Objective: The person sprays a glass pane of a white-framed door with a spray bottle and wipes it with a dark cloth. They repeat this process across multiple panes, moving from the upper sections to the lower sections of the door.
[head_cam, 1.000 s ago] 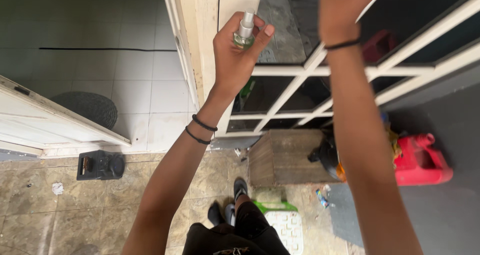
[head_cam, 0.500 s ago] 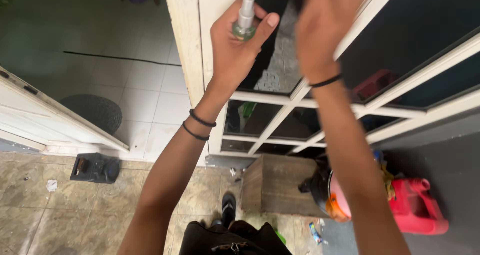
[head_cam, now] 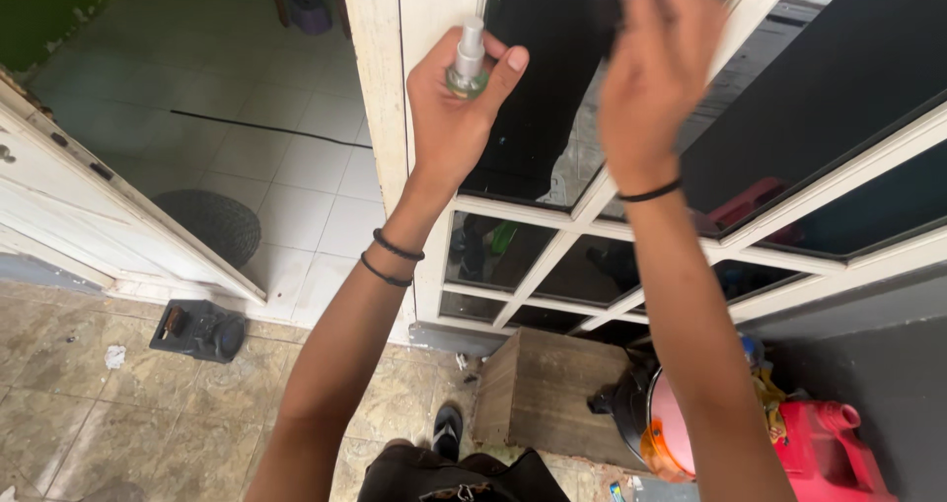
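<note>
While raised against the white door frame point(head_cam: 395, 78), left hand point(head_cam: 449, 117) is closed round a small spray bottle point(head_cam: 466, 60); right hand point(head_cam: 651, 78), fingers spread, holds nothing visible, pressed near the dark glass pane point(head_cam: 538, 98).

spray bottle point(head_cam: 467, 60): 1 | red jerrycan point(head_cam: 827, 450): 1 | wooden box point(head_cam: 545, 395): 1

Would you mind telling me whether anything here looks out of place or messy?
A few things: scraps of litter lie on the tiled floor, and the white door frame looks worn and chipped. A black device sits on the floor by the threshold.
</note>
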